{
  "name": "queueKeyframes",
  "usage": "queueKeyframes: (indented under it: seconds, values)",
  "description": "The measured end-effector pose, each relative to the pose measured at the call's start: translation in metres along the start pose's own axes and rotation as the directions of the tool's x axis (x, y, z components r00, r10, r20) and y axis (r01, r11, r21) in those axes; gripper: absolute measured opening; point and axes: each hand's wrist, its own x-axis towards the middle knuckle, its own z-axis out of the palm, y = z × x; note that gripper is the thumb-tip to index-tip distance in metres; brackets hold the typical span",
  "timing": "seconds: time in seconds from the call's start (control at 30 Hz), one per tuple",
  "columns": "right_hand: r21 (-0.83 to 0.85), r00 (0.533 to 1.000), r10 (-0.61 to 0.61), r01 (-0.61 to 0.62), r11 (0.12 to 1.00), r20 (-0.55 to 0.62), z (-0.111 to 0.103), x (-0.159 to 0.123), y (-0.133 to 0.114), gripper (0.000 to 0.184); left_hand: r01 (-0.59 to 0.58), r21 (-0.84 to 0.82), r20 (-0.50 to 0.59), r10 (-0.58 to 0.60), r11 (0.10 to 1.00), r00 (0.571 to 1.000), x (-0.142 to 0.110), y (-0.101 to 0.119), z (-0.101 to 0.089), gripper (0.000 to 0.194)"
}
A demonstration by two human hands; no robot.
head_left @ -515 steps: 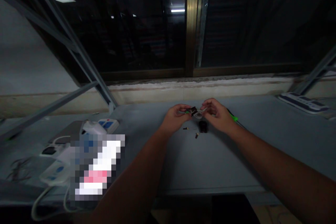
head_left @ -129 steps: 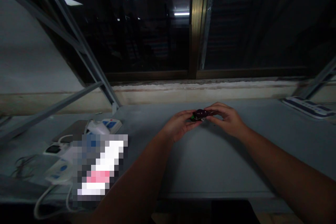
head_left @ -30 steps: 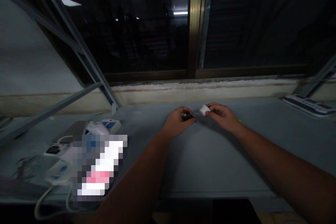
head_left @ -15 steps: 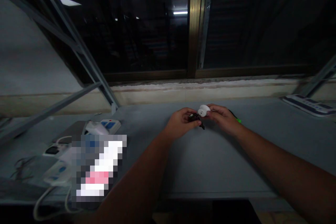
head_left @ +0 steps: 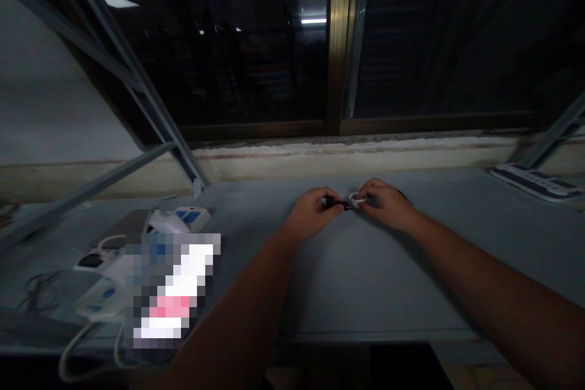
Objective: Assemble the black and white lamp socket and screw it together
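My left hand [head_left: 311,212], fingers pinched, grips a small dark piece [head_left: 337,203] whose kind I cannot make out. Close to its right side, my right hand [head_left: 384,203] holds a small white round piece [head_left: 357,198] between thumb and fingers; its rim looks ring-like from here. The two pieces meet or nearly meet over the back half of the grey tabletop [head_left: 365,280]. Whether they touch is unclear. Fingers cover part of each piece.
Left of my arms lie a white power strip [head_left: 194,217], other white sockets [head_left: 98,300] with cables, and a pixelated item [head_left: 176,292]. Another power strip [head_left: 534,181] lies at the back right. Metal frame posts [head_left: 158,109] and a dark window [head_left: 256,61] stand behind.
My right hand has turned the white round piece, so its flat face with dark holes no longer faces me. The dark piece has tilted from hanging down to nearly level.
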Motion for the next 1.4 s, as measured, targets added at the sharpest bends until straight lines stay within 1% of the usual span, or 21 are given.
queueKeyframes:
  seconds: [0.1,0.2,0.27,0.3,0.4,0.47,0.5,0.63,0.7,0.77,0.83,0.93,1.03,1.13,1.23,1.3,1.37,1.4]
  values:
    - [-0.020,0.999,-0.017,0.018,1.000,0.041,-0.002,0.001,-0.003,0.017,0.007,0.063,-0.042,-0.004,0.998,0.999,0.000,0.001,-0.005,0.025]
    - [-0.063,0.999,-0.032,0.033,0.997,0.024,-0.012,0.002,-0.004,0.020,0.018,0.138,-0.137,0.001,0.990,0.991,0.002,-0.002,-0.011,0.025]
    - [-0.102,0.999,-0.010,0.013,0.995,0.034,-0.022,0.001,-0.003,0.020,0.006,0.196,-0.187,0.032,0.980,0.982,0.003,-0.006,-0.015,0.024]
    - [-0.111,0.998,0.014,-0.007,0.994,0.060,-0.027,0.000,-0.002,0.017,-0.006,0.227,-0.198,0.052,0.974,0.979,0.004,-0.008,-0.017,0.024]
    - [-0.101,0.976,0.092,-0.073,0.992,0.197,-0.034,-0.004,0.000,0.009,-0.048,0.297,-0.177,0.105,0.954,0.979,0.004,-0.012,-0.018,0.023]
    - [-0.093,0.954,0.110,-0.087,0.992,0.278,-0.033,-0.007,-0.001,0.010,-0.074,0.324,-0.144,0.126,0.943,0.981,0.004,-0.012,-0.017,0.023]
    - [-0.096,0.948,0.112,-0.087,0.992,0.298,-0.032,-0.008,-0.001,0.012,-0.084,0.331,-0.129,0.133,0.940,0.983,0.003,-0.011,-0.017,0.024]
    - [-0.140,0.946,0.131,-0.093,0.986,0.295,-0.025,-0.007,-0.004,0.013,-0.081,0.309,-0.095,0.115,0.948,0.989,0.001,-0.008,-0.013,0.030]
    - [-0.155,0.942,0.126,-0.081,0.985,0.312,-0.024,-0.006,-0.005,0.014,-0.062,0.266,-0.079,0.086,0.962,0.993,0.001,-0.007,-0.012,0.033]
    - [-0.148,0.938,0.116,-0.070,0.987,0.327,-0.024,-0.006,-0.006,0.017,-0.065,0.224,-0.063,0.081,0.972,0.995,0.000,-0.006,-0.011,0.038]
    - [-0.137,0.938,0.119,-0.078,0.988,0.326,-0.025,-0.006,-0.007,0.019,-0.093,0.222,-0.059,0.109,0.971,0.992,0.001,-0.007,-0.011,0.040]
    - [-0.129,0.933,0.143,-0.106,0.986,0.331,-0.025,-0.006,-0.008,0.020,-0.139,0.262,-0.062,0.161,0.955,0.985,0.002,-0.009,-0.011,0.037]
    - [-0.115,0.925,0.160,-0.127,0.985,0.346,-0.024,-0.007,-0.007,0.020,-0.164,0.260,-0.044,0.181,0.952,0.982,0.002,-0.010,-0.011,0.035]
    - [-0.129,0.927,0.150,-0.112,0.985,0.343,-0.025,-0.007,-0.006,0.018,-0.169,0.264,-0.041,0.186,0.950,0.982,0.001,-0.009,-0.011,0.035]
    - [-0.086,0.941,0.089,-0.065,0.994,0.326,-0.029,-0.007,-0.012,0.015,-0.163,0.273,-0.046,0.183,0.948,0.982,0.000,-0.005,-0.010,0.036]
    - [0.013,0.970,0.055,-0.060,0.998,0.235,-0.031,-0.006,-0.019,0.013,-0.152,0.261,-0.042,0.168,0.953,0.985,-0.001,-0.001,-0.009,0.036]
    - [0.145,0.994,0.055,-0.067,0.987,0.089,-0.031,-0.006,-0.026,0.016,-0.140,0.229,-0.024,0.149,0.963,0.989,-0.003,0.002,-0.007,0.037]
    - [0.206,0.998,0.056,-0.060,0.977,0.025,-0.030,-0.006,-0.029,0.018,-0.134,0.201,-0.010,0.138,0.970,0.990,-0.004,0.004,-0.005,0.038]
